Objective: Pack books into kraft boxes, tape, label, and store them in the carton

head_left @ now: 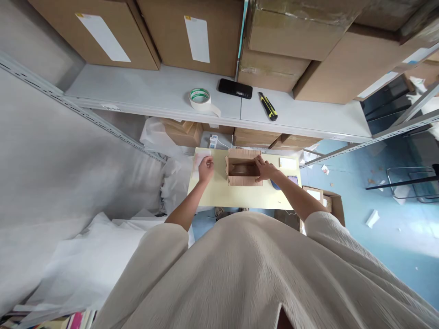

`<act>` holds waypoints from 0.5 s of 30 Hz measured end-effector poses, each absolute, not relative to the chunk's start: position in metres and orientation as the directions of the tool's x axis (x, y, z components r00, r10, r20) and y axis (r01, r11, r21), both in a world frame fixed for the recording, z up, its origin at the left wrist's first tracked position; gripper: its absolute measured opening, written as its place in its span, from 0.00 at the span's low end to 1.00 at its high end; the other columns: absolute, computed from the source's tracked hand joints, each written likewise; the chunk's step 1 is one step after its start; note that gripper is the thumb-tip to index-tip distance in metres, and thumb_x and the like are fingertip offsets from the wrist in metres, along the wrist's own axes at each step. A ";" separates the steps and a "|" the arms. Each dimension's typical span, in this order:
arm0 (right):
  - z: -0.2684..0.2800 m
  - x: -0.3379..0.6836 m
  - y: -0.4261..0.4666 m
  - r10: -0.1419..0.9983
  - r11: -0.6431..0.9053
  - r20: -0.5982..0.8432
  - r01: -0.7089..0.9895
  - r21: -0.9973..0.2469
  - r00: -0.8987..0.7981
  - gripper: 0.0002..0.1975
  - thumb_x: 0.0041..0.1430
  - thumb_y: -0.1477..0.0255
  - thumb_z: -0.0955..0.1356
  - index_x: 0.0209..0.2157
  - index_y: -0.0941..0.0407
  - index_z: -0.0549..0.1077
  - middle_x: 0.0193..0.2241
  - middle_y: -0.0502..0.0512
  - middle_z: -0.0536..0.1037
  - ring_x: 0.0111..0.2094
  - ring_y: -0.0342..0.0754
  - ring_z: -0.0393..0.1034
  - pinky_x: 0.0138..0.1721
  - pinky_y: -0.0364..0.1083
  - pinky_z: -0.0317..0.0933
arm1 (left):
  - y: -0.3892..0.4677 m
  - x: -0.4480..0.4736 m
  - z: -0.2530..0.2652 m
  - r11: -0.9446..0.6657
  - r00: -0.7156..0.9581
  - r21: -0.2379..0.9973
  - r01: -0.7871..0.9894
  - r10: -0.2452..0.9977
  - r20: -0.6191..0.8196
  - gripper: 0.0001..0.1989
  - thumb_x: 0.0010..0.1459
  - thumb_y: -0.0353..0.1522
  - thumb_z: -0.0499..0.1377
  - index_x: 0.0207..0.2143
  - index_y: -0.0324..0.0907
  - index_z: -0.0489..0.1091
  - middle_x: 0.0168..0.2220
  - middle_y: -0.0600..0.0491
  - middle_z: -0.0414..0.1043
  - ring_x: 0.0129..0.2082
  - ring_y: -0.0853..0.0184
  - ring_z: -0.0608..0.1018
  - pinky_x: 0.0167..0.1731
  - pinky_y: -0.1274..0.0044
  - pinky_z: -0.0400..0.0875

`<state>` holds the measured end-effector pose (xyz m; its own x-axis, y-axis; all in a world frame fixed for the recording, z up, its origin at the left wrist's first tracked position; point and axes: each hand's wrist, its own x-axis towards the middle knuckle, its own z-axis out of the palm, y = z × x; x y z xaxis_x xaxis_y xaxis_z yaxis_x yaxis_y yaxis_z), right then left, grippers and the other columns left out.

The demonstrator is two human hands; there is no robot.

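Observation:
A small cardboard box [244,181] stands open on the pale yellow table, its flaps folded outward. My right hand [265,169] grips the right end of this box, with the fingers and thumb spread along its edge. Inside the box lies something I cannot make out clearly. To the left of the box, my left hand [206,168] is held with curled fingers over a thin whitish sheet [198,161] at the table's left side. Whether the fingertips pinch the sheet or something small is hidden.
The yellow table [226,197] sits below a grey shelf [137,87]. On the shelf lie a tape roll [200,98], a black phone [235,88] and a yellow utility knife [268,106], before large cartons [202,41]. White wrapping sheets [92,256] are heaped at left.

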<state>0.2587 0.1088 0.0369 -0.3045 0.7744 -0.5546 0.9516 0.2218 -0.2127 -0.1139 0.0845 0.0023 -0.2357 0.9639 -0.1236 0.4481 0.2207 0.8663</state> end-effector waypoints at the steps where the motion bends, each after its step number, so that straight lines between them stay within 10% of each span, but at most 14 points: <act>1: 0.038 0.259 0.109 0.777 0.230 -0.549 0.951 -0.208 -0.308 0.78 0.41 0.45 0.87 0.84 0.52 0.50 0.86 0.71 0.31 0.75 0.86 0.57 0.72 0.75 0.59 | 0.091 -0.125 -0.002 0.280 -0.294 0.848 0.451 0.943 -0.155 0.19 0.67 0.28 0.58 0.57 0.46 0.78 0.56 0.45 0.84 0.58 0.59 0.84 0.62 0.67 0.78; 15: 0.054 0.247 0.107 0.772 0.303 -0.572 0.952 -0.051 -0.277 0.76 0.46 0.42 0.84 0.84 0.57 0.48 0.85 0.75 0.36 0.73 0.84 0.58 0.73 0.72 0.55 | 0.118 -0.195 -0.069 0.649 -0.473 0.390 0.654 0.752 -0.458 0.22 0.67 0.36 0.67 0.60 0.41 0.72 0.64 0.28 0.76 0.68 0.35 0.77 0.63 0.49 0.74</act>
